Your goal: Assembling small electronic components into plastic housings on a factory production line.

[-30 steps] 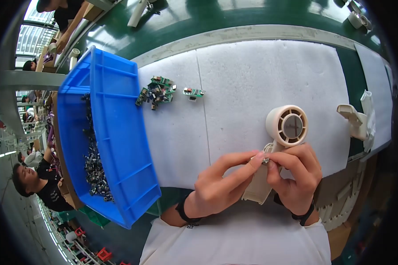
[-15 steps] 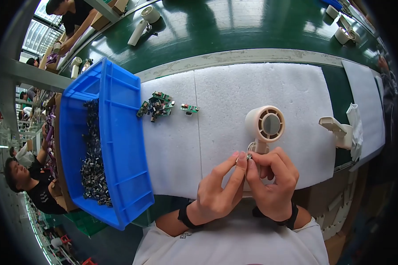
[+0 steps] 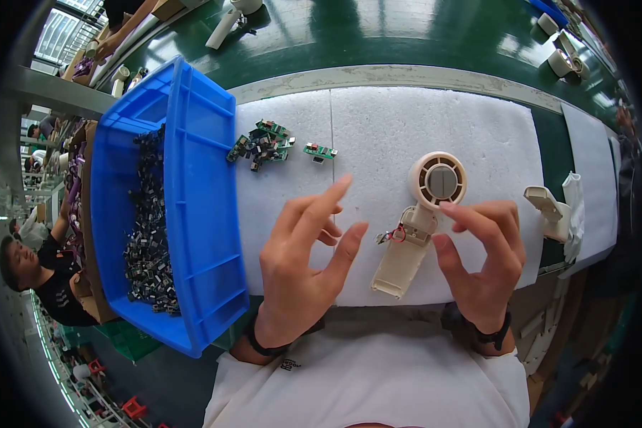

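A cream handheld fan (image 3: 404, 265) lies on the white foam sheet (image 3: 378, 128), its round head pointing away from me and its handle opened up. Red wires and a small circuit board (image 3: 383, 237) stick out at the left of the handle. My left hand (image 3: 303, 257) hovers left of the fan, fingers apart and holding nothing. Close by the fan's right side is my right hand (image 3: 485, 257), thumb and fingers apart, also empty; its index fingertip is near the fan head, and I cannot tell if it touches. Several green circuit boards (image 3: 264, 145) lie piled beyond my left hand, with one single board (image 3: 320, 152) beside them.
A blue bin (image 3: 210, 214) full of small circuit boards stands at the left. Cream fan parts (image 3: 549, 212) and a white cloth item (image 3: 573, 214) lie at the right. Beyond the foam runs a green surface (image 3: 378, 36) with other fans. A co-worker (image 3: 50, 285) is at far left.
Both hands have let go and moved apart, the left one leftward, the right one rightward. The fan now lies with its open handle and wires uncovered. The whole view has shifted slightly.
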`<state>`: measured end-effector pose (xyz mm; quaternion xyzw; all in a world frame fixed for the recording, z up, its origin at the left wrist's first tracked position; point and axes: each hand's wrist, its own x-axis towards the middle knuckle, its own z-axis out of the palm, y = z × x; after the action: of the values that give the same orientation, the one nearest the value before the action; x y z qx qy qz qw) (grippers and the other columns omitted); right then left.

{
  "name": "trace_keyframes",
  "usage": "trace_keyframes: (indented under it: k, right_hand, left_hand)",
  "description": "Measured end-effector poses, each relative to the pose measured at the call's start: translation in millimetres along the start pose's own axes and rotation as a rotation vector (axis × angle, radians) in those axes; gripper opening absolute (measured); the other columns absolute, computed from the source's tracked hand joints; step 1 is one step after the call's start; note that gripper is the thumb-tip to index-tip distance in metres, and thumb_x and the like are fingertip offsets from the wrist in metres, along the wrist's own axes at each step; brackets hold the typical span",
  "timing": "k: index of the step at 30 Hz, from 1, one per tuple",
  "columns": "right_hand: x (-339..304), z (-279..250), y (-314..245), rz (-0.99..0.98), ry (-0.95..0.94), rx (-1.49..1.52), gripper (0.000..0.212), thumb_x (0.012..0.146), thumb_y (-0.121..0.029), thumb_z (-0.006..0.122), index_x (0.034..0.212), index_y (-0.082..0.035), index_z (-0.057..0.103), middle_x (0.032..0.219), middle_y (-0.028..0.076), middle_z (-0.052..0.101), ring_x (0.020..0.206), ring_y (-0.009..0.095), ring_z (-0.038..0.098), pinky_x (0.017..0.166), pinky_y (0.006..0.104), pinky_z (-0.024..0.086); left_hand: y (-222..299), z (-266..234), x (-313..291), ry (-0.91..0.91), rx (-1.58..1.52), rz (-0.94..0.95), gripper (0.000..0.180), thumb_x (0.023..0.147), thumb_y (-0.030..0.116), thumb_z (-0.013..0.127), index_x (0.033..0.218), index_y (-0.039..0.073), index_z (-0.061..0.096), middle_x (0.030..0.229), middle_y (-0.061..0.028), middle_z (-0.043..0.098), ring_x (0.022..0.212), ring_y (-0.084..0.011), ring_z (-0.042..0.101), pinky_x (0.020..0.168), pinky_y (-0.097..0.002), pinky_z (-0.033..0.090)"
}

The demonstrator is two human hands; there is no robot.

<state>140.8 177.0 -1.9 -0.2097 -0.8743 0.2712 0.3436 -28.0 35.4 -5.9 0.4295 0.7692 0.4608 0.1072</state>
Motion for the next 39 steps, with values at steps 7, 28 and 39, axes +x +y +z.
trace_keyframes:
  k: [7,28,39]
  right_hand:
    - [49,-20,10,-0.052,-0.373,-0.022,0.056,0.08,-0.001,0.075,0.133,-0.014,0.062,0.132,0.011,0.058,0.114,0.029,0.063,0.092,0.0377,0.054]
    - [163,-71,77,-0.015,-0.656,-0.151,0.059,0.087,-0.038,0.079,0.133,-0.006,0.061,0.123,0.014,0.069,0.106,0.024,0.067,0.087,0.0368,0.057]
    - [80,-134,44,0.049,-0.715,-0.78,0.018,0.087,-0.015,0.072,0.101,-0.002,0.072,0.086,0.013,0.073,0.081,0.028,0.071,0.081,0.035,0.056]
  left_hand:
    - [-15,-3,16,0.045,0.333,-0.063,0.052,0.089,0.016,0.076,0.138,0.01,0.06,0.124,-0.0149,0.059,0.097,-0.0214,0.064,0.075,-0.0306,0.054]
    - [-39,-12,15,-0.124,0.027,-0.14,0.024,0.084,0.005,0.076,0.107,0.007,0.07,0.107,-0.0106,0.062,0.081,-0.0203,0.06,0.065,-0.0305,0.049]
    - [-30,-3,19,-0.059,0.142,0.037,0.022,0.085,0.004,0.074,0.106,0.006,0.067,0.093,-0.0068,0.066,0.077,-0.0166,0.06,0.063,-0.0297,0.048]
